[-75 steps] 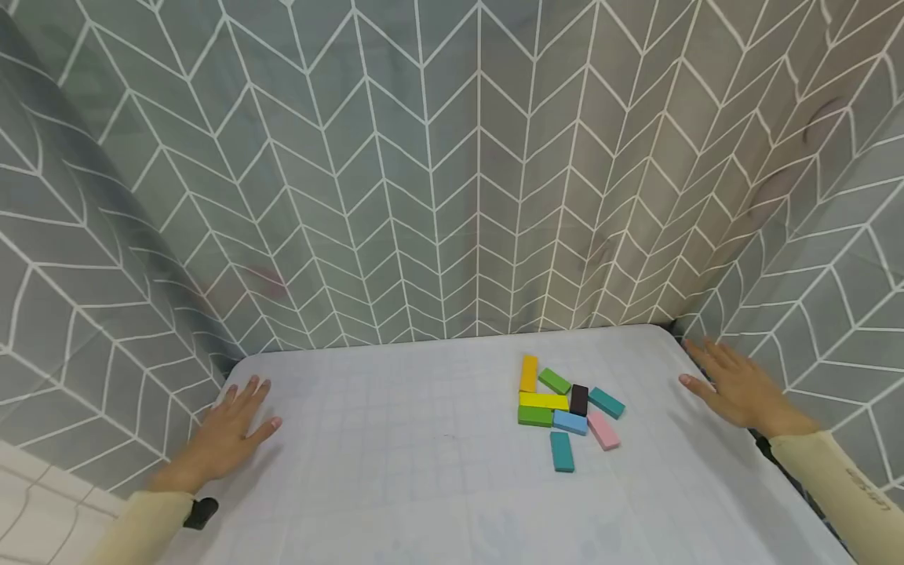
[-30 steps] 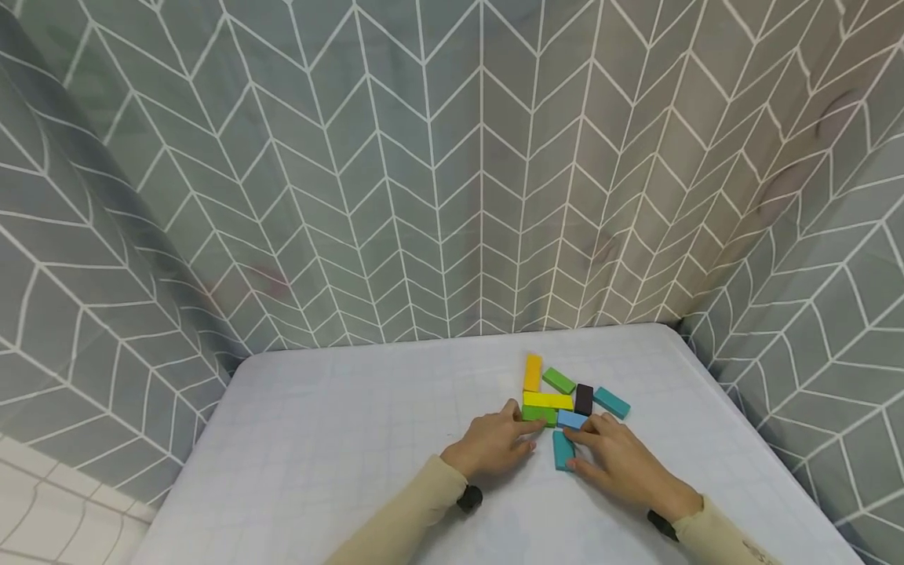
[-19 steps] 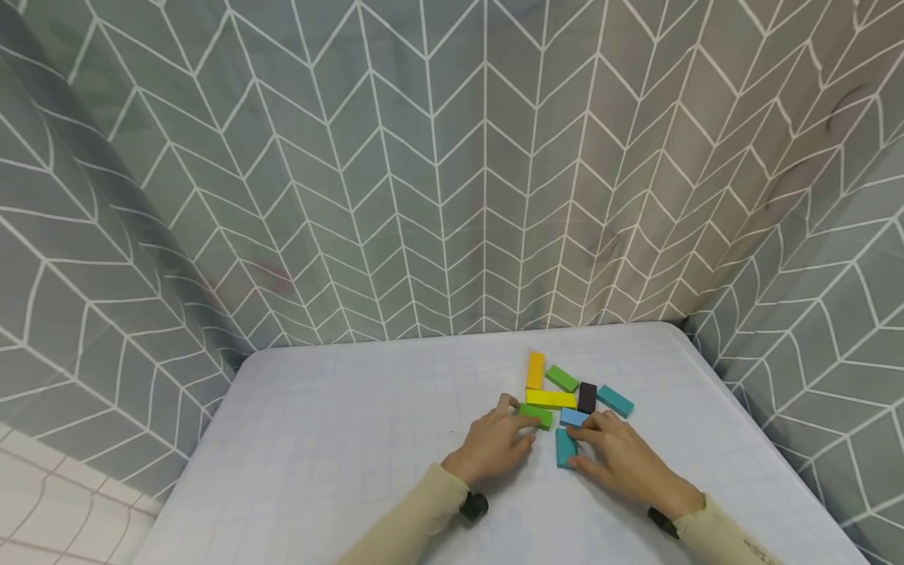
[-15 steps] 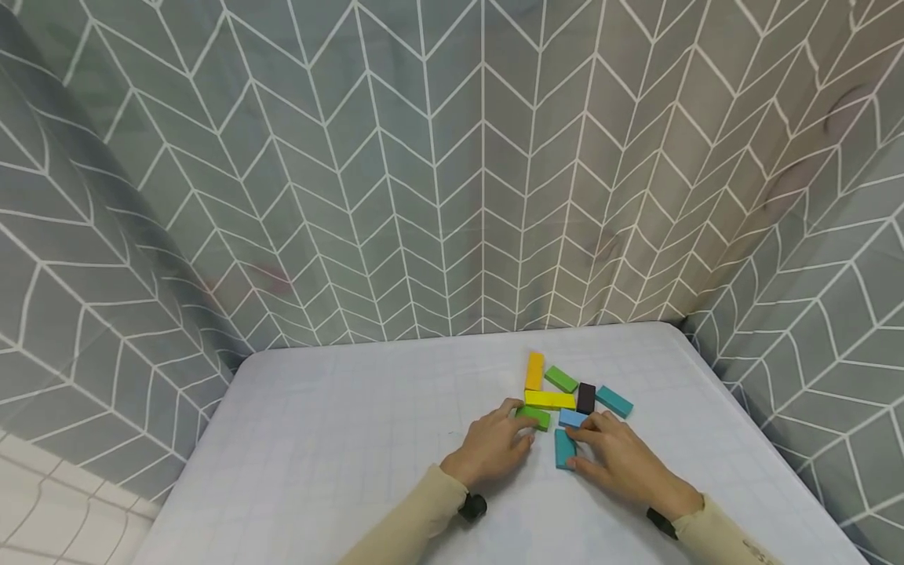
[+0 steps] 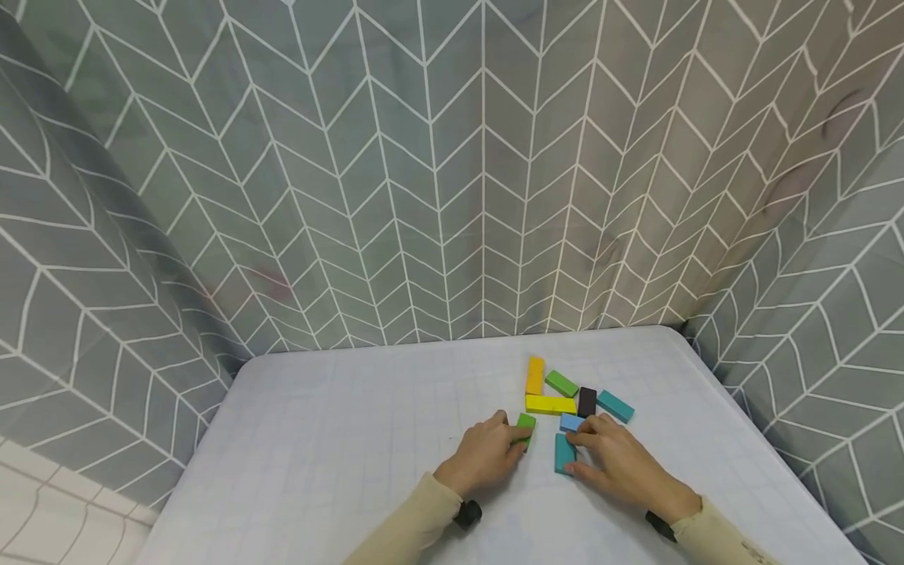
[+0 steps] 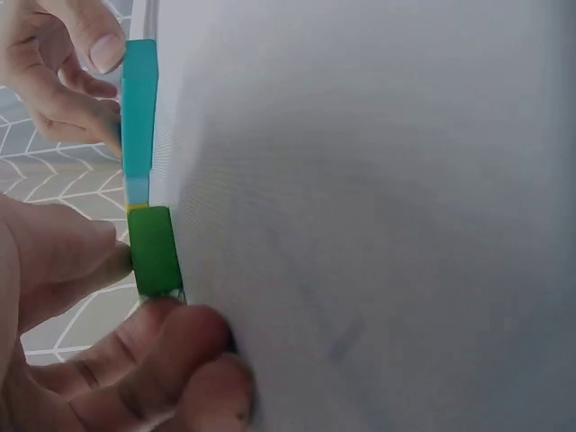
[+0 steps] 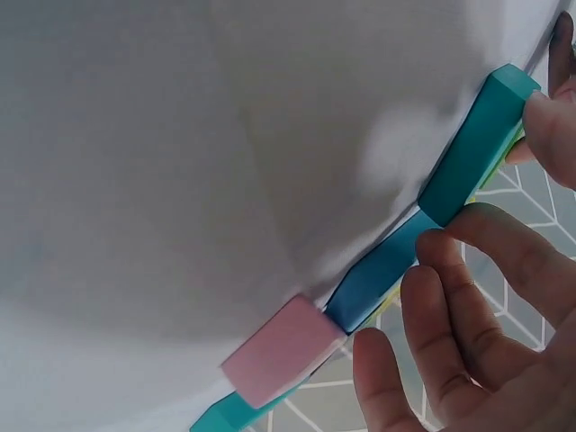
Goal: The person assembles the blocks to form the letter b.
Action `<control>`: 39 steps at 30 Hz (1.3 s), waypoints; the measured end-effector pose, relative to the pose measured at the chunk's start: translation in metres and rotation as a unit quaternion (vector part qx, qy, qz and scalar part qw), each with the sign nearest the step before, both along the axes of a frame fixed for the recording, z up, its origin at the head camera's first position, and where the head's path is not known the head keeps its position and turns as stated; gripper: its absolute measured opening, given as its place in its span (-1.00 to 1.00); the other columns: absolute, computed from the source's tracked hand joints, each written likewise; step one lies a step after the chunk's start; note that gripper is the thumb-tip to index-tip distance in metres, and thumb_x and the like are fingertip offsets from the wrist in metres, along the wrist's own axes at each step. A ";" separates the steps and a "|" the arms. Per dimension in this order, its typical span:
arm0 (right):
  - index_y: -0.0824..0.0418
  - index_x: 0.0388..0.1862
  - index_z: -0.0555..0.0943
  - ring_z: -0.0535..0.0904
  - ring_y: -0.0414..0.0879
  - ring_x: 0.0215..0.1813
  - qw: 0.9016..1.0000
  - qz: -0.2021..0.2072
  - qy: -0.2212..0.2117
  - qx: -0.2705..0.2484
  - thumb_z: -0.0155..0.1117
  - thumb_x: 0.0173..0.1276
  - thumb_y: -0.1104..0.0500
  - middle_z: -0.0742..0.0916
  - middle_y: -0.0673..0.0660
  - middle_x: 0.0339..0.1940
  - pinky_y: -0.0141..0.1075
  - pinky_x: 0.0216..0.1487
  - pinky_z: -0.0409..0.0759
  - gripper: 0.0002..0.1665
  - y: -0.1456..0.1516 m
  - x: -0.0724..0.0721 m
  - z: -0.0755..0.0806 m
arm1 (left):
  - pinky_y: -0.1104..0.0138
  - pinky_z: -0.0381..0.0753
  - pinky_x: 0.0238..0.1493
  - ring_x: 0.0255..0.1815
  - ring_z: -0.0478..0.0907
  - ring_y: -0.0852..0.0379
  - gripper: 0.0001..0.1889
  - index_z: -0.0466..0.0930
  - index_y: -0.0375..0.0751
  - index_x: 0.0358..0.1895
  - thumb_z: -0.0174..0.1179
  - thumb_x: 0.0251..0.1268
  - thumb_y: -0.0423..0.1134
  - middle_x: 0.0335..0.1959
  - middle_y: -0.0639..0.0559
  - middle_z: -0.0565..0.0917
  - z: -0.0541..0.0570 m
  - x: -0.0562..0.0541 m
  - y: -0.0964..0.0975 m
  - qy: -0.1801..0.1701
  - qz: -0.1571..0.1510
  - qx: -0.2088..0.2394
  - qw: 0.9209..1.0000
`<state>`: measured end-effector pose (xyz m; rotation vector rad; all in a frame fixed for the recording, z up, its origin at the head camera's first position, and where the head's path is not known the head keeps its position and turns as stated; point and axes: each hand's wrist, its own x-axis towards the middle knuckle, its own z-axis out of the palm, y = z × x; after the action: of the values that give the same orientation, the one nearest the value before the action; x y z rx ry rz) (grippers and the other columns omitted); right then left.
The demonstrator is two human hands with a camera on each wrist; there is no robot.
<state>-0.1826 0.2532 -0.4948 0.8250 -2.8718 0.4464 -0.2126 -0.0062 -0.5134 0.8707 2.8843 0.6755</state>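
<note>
My left hand (image 5: 483, 455) pinches a green block (image 5: 526, 421), which lies turned at an angle on the table, apart from the yellow block (image 5: 551, 405). In the left wrist view, fingers sit at both sides of that green block (image 6: 155, 252). A teal block (image 5: 564, 455) lies lengthwise between the thumb and index finger of my right hand (image 5: 625, 464). Beyond its far end is a light blue block (image 5: 570, 422), partly covered by the right fingers. The pink block (image 7: 283, 351) shows in the right wrist view but is hidden under the right hand in the head view.
Behind the hands lie an orange-yellow block (image 5: 535, 375), a second green block (image 5: 562, 384), a black block (image 5: 587, 402) and another teal block (image 5: 616, 406). The white-covered table (image 5: 339, 439) ends at a patterned grey curtain (image 5: 438, 196).
Both hands have come in from the table's sides to the blocks. The left hand has drawn the green block leftward off the yellow one and turned it. The right hand has stayed at the teal block.
</note>
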 end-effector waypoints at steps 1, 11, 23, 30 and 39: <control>0.19 0.12 0.82 0.50 -0.23 -0.06 1.000 0.001 -0.002 -0.002 0.55 0.34 -0.19 0.70 -0.09 -0.07 -0.22 -0.05 0.66 -0.43 -0.001 0.000 0.000 | 0.49 0.37 -0.47 -0.48 0.36 0.29 -0.66 0.74 0.02 0.30 0.29 0.54 -0.21 -0.20 0.02 0.68 0.000 0.000 -0.001 0.003 -0.003 0.008 1.000; 0.19 0.24 0.77 0.56 -0.20 0.05 0.997 0.034 -0.058 -0.031 0.51 0.39 -0.17 0.70 -0.10 0.01 -0.20 0.05 0.70 -0.40 -0.018 0.004 -0.003 | 0.49 0.44 -0.36 -0.42 0.41 0.38 -0.52 0.63 0.04 0.42 0.35 0.48 -0.23 -0.31 0.18 0.71 -0.007 -0.006 -0.007 -0.029 -0.003 0.062 0.998; 0.19 0.28 0.74 0.60 -0.16 0.13 0.996 0.052 -0.061 -0.029 0.42 0.46 -0.22 0.74 -0.11 0.08 -0.15 0.09 0.69 -0.37 -0.024 0.005 -0.004 | 0.45 0.37 -0.44 -0.45 0.39 0.37 -0.59 0.74 0.17 0.29 0.43 0.40 -0.09 -0.45 0.27 0.61 -0.011 -0.008 -0.008 -0.076 0.042 0.110 0.990; 0.12 0.27 0.76 0.63 -0.13 0.16 0.992 0.067 -0.095 -0.049 0.42 0.44 -0.26 0.73 -0.12 0.13 -0.13 0.12 0.70 -0.38 -0.024 0.005 -0.002 | 0.46 0.30 -0.51 -0.52 0.36 0.39 -0.61 0.79 0.10 0.20 0.50 0.32 -0.07 -0.41 0.25 0.72 -0.012 -0.007 -0.014 -0.074 0.085 0.140 0.984; 0.10 0.28 0.75 0.64 -0.17 0.15 0.988 0.094 -0.103 -0.072 0.43 0.45 -0.22 0.73 -0.10 0.13 -0.18 0.13 0.72 -0.41 -0.035 0.005 -0.003 | 0.46 0.33 -0.53 -0.54 0.39 0.40 -0.60 0.79 0.12 0.20 0.50 0.31 -0.02 0.17 0.18 0.80 -0.009 -0.001 -0.028 -0.073 0.101 0.126 0.984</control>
<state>-0.1777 0.2184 -0.4974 1.0887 -2.9104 0.7959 -0.2138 -0.0341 -0.5222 0.5245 2.8174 1.0935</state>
